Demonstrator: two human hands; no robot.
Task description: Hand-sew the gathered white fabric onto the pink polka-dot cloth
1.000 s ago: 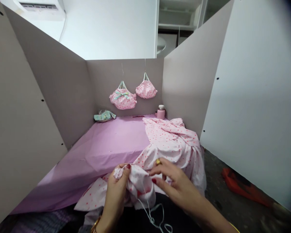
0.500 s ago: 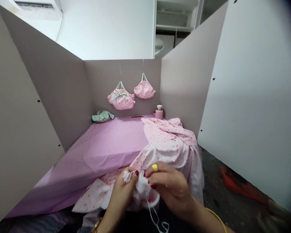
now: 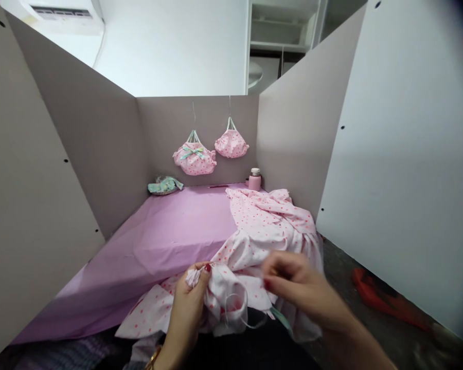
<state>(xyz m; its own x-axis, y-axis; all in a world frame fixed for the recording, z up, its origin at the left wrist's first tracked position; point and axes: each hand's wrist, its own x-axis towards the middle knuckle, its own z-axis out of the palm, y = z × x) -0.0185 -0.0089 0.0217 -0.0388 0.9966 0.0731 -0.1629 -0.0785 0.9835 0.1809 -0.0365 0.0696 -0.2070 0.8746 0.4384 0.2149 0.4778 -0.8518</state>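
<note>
My left hand is closed on a gathered bunch of white fabric with pink dots, its thumb pressing the folds against the fingers. A tuft of pleated cloth sticks out of that grip. To the right, my right hand is raised apart from the bunch, fingers pinched together and blurred by motion; what they hold is too small to make out. A loose white thread loops below the gathered fabric. The dotted cloth spreads from my hands across the right side of the table.
A purple cloth covers the table. Two pink dotted ruffled pieces hang on the back panel. A pink bottle stands at the back right, a green printed bundle at the back left. Tall panels enclose both sides.
My right hand has moved away from the gathered fabric, to the right. My left hand has shifted slightly left, still gripping the bunch. The thread's loop has changed shape.
</note>
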